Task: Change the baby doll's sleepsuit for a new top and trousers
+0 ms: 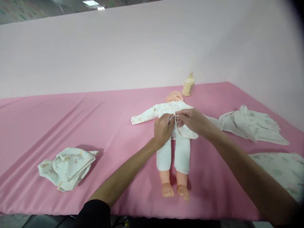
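Pink counter [114,126] met pale wall [118,50].
Doll [181,153] lay centrally, bottle [188,86] beyond, crumpled cloth [68,167] near left, white garment [256,124] right; left hand [163,128] and right hand [193,119] pinched its jacket [164,109], grips narrow.

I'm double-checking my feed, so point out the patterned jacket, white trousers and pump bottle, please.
Patterned jacket [165,108]: head view, on its upper chest.
White trousers [182,155]: head view, on the picture-right leg.
Pump bottle [188,86]: head view, on its body.
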{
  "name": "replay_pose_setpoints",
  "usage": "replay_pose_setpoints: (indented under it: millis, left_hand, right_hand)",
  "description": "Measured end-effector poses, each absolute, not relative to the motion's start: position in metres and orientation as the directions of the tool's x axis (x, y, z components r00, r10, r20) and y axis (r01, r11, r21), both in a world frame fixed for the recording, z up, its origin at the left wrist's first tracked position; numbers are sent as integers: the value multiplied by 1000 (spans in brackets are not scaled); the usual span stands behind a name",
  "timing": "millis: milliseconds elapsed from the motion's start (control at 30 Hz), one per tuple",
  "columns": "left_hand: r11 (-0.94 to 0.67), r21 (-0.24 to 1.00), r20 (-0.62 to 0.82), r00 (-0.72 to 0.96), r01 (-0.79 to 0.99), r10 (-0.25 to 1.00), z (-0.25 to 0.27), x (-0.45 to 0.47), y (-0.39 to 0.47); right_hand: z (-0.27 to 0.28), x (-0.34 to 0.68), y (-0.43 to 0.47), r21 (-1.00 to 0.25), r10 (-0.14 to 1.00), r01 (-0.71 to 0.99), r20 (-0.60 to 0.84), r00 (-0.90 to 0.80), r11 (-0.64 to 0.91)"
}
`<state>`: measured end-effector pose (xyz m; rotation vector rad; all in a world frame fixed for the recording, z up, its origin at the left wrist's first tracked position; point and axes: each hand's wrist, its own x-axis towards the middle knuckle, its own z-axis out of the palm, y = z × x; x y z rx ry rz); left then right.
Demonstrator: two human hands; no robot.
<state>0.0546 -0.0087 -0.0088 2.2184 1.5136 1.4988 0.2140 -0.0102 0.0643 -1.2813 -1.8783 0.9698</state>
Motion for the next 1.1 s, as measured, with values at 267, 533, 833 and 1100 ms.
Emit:
replay_pose_setpoints:
  millis: [267,533,833,1100]
  left_hand:
    - [-445,644,585,-26,622,811,-4,56,-9]
    - [-442,696,550,-23,566,835,-2,56,-11]
    - [-296,941,286,84,165,955,18,51,-14]
    - [-202,970,193,73,133,978,18,51,-11]
  right_hand:
    - [59,222,8,-989,953,146,-57,-296,-14]
    - [35,222,27,-998,928,-40,-36,-371,-54]
    - [34,215,20,-948,932,170,213,-294,270]
    - [31,221,25,-939,915,181,220,-339,293]
